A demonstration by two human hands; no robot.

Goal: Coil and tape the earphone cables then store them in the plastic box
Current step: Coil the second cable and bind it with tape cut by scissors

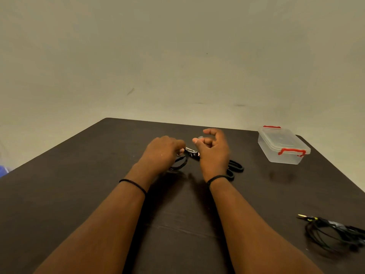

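L hand (pixel 164 150) fingers pinch the coiled earphone cable (pixel 178 164) at table (pixel 98 155) centre; R hand (pixel 214 149) fingers curl round a small clear piece, prob. tape (pixel 199 137). Step: taping coil. Next: wrap tape w/o loosening loops; plastic box (pixel 283 146) sits lidded, far right.

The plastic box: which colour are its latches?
Red, on the clear plastic box; the head view shows it.
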